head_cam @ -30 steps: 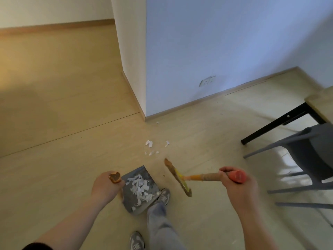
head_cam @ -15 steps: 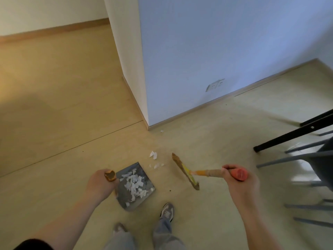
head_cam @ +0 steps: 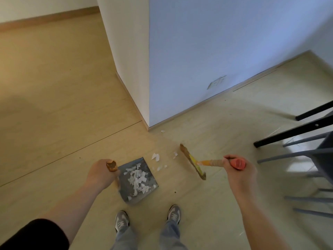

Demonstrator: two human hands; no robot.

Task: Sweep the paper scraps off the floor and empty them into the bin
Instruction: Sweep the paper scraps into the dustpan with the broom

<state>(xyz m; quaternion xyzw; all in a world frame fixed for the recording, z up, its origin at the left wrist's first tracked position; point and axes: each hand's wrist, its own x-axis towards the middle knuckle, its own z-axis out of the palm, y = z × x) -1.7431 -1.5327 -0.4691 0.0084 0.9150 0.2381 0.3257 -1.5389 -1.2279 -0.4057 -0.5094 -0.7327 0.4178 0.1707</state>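
Paper scraps (head_cam: 156, 157) lie loose on the floor (head_cam: 54, 105) just beyond the dustpan (head_cam: 126, 193) lip, more heaped inside it, one stray by the wall corner (head_cam: 146, 123); they look light and flimsy, likely to flutter, so soft short strokes suit, and the pan wants carrying level by its handle; left hand (head_cam: 100, 173) clenches that wooden handle; right hand (head_cam: 237, 170) clenches the broom (head_cam: 193, 162) near its red end; open floor lies left, chair legs (head_cam: 288, 156) crowd the right; no bin shows
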